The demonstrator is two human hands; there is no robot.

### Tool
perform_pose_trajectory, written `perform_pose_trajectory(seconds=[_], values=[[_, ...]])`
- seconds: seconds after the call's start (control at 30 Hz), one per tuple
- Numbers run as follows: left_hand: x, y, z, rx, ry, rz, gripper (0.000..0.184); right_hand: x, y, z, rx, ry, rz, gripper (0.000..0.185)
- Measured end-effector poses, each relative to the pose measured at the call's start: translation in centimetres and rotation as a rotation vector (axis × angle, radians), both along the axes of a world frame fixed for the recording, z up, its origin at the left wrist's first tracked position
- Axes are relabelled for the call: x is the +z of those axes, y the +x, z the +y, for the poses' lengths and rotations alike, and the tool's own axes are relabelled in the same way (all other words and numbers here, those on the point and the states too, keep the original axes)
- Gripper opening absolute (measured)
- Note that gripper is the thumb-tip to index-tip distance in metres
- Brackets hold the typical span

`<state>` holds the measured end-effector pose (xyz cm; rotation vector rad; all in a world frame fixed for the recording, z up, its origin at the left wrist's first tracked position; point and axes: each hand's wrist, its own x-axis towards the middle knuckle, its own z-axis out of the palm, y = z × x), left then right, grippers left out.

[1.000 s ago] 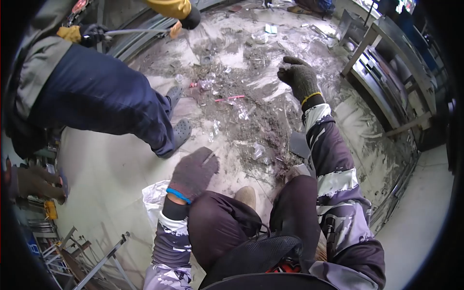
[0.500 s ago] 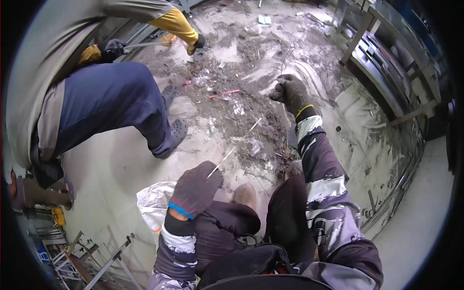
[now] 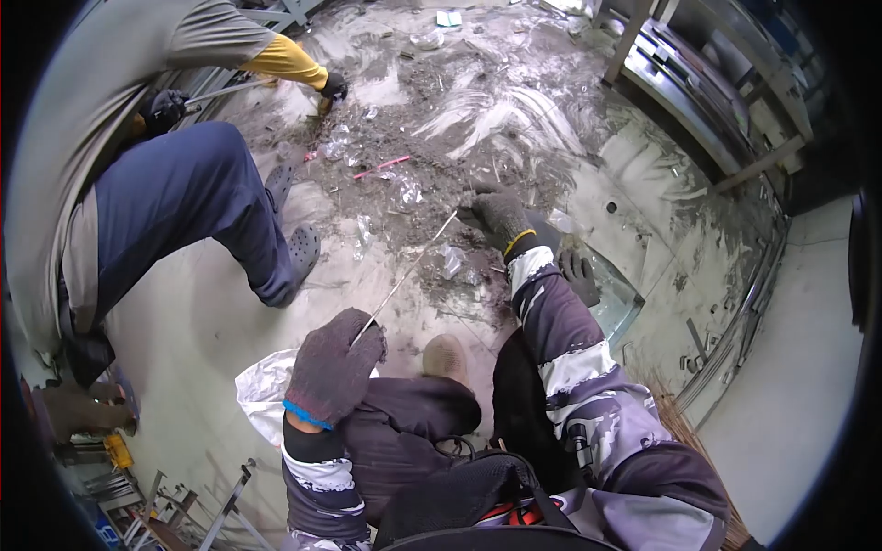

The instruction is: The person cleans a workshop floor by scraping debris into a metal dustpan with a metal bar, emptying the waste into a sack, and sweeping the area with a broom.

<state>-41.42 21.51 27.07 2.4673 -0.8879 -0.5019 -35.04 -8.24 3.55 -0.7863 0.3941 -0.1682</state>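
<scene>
My left hand (image 3: pixel 335 363), in a dark knit glove with a blue cuff, is closed around a thin pale stick (image 3: pixel 404 277). The stick slants up and away from that fist over the dirty floor. Its far end reaches the fingers of my right hand (image 3: pixel 496 213), gloved in dark grey with a yellow cuff. Those fingers are curled; whether they grip the tip or something else is not clear. Beneath them lies a heap of dark dirt (image 3: pixel 473 266) with clear plastic scraps (image 3: pixel 450 262).
A co-worker (image 3: pixel 175 193) bends at the left, one gloved hand (image 3: pixel 335 87) near the floor. Beside my right forearm are a dark glove shape (image 3: pixel 579 278) and a glassy panel (image 3: pixel 617 298). A white sack (image 3: pixel 262 395) lies by my left knee; a metal rack (image 3: pixel 707 101) stands right.
My right hand has come down and inward to the stick's far end. My left hand has shifted slightly left with the stick. The glassy panel and glove shape now show.
</scene>
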Motion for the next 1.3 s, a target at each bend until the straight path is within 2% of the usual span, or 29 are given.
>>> perform_pose_trajectory(seconds=[0.07, 0.13, 0.2, 0.23, 0.3, 0.33, 0.4, 0.43, 0.47, 0.5, 0.7, 0.8, 0.9, 1.03, 1.2, 1.23, 1.3], values=[[-0.5, 0.2, -0.1, -0.018, -0.032, -0.018, 0.012, 0.6, -0.3, -1.3, 0.189, 0.141, 0.107, 0.033], [-0.8, 0.4, -0.1, -0.04, -0.063, -0.034, 0.011, 0.6, 0.3, -0.3, 0.144, 0.073, 0.172, 0.028], [-1.0, 0.4, -0.4, -0.048, -0.043, -0.033, 0.011, -1.0, 1.7, -0.3, 0.003, -0.416, -0.023, 0.021], [-0.8, 0.4, -0.8, -0.042, -0.052, -0.036, 0.011, 0.1, 2.0, -0.5, 0.008, -0.424, -0.027, 0.021], [0.0, 0.2, -1.7, 0.086, -0.143, 0.113, 0.012, 3.9, 3.1, -0.8, 0.056, -0.452, 0.138, 0.02], [-0.3, 0.1, -1.8, 0.108, -0.151, 0.109, 0.012, 4.6, 3.9, -1.1, 0.085, -0.469, 0.22, 0.021], [-1.4, 0.3, -2.0, -0.122, -0.233, -0.24, 0.016, 4.3, 5.4, -3.1, 0.14, -1.035, 0.012, 0.022], [-0.8, 0.1, -2.5, -0.104, -0.238, -0.243, 0.016, 6.2, 5.4, -3.0, 0.11, -0.854, 0.096, 0.021], [0.2, 0.0, -3.2, 0.039, -0.265, -0.043, 0.018, 8.3, 5.6, -3.0, 0.081, -0.676, 0.177, 0.02], [0.7, -0.1, -3.5, 0.181, -0.293, 0.156, 0.019, 9.4, 5.8, -3.3, 0.091, -0.708, 0.175, 0.018], [0.7, -0.6, -4.3, 0.164, -0.434, 0.147, 0.023, 14.0, 8.9, -2.8, 0.098, -0.731, 0.198, 0.016], [0.8, -0.7, -4.3, 0.167, -0.465, 0.16, 0.025, 16.7, 10.1, -1.0, 0.068, -0.748, 0.118, 0.02], [1.6, -0.9, -4.0, 0.183, -0.49, 0.179, 0.025, 18.7, 10.8, 0.8, 0.043, -0.689, 0.033, 0.032], [2.3, -1.5, -3.9, 0.235, -0.609, 0.144, 0.023, 19.5, 10.9, 2.3, 0.109, -0.635, 0.011, 0.026], [2.8, -2.2, -2.9, 0.225, -0.596, 0.078, 0.022, 19.5, 10.8, 4.1, 0.129, -0.462, -0.089, 0.019], [2.8, -2.3, -2.6, 0.215, -0.576, 0.064, 0.021, 19.5, 10.4, 4.3, 0.127, -0.358, -0.114, 0.019], [3.2, -2.5, -2.2, 0.218, -0.544, 0.065, 0.02, 18.8, 10.3, 3.7, 0.141, -0.373, -0.134, 0.02]])
